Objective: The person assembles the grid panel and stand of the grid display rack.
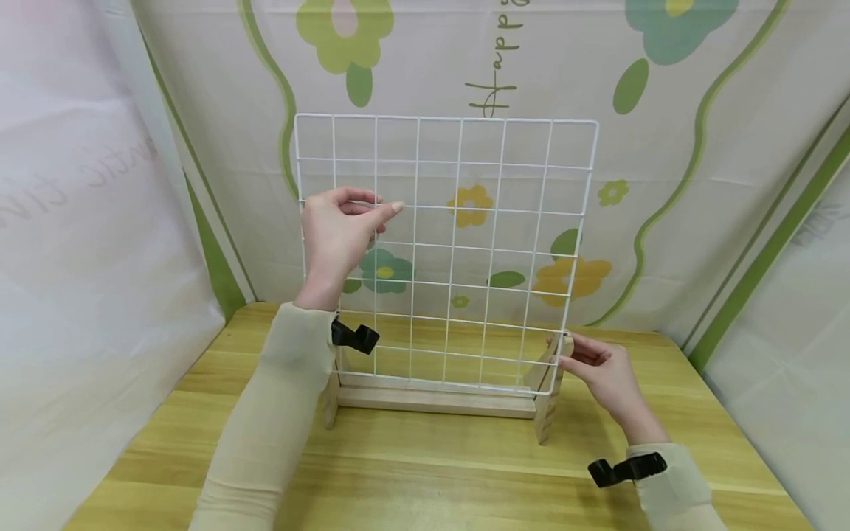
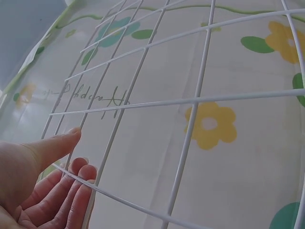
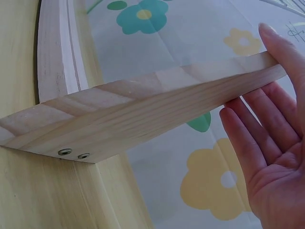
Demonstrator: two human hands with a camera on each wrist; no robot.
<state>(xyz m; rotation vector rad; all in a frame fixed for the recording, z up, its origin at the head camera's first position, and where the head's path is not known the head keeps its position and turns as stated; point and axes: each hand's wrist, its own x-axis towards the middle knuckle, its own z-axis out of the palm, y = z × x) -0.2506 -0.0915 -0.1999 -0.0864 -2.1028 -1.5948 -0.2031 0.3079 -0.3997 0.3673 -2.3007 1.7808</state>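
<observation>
A white wire grid panel (image 1: pixel 460 162) stands upright, tilted slightly, in a pale wooden stand (image 1: pixel 432 401) with two side pieces and a grooved crossbar. My left hand (image 1: pixel 339 228) holds the panel's left edge partway up. In the left wrist view its thumb lies in front of the wires (image 2: pixel 195 100) and its fingers (image 2: pixel 57 205) curl behind them. My right hand (image 1: pixel 611 380) pinches the upper end of the stand's right side piece (image 3: pixel 157 102). The right wrist view shows the thumb along its edge, fingers against the flat face, and two metal screws (image 3: pixel 65 151) near the base.
The stand rests on a yellow wood-grain table (image 1: pixel 432 479). Behind it hangs a white cloth backdrop (image 1: pixel 425 81) printed with flowers and lettering. White cloth panels (image 1: pixel 86 243) edge the left and right sides. A black camera mount (image 1: pixel 355 337) sits on each wrist.
</observation>
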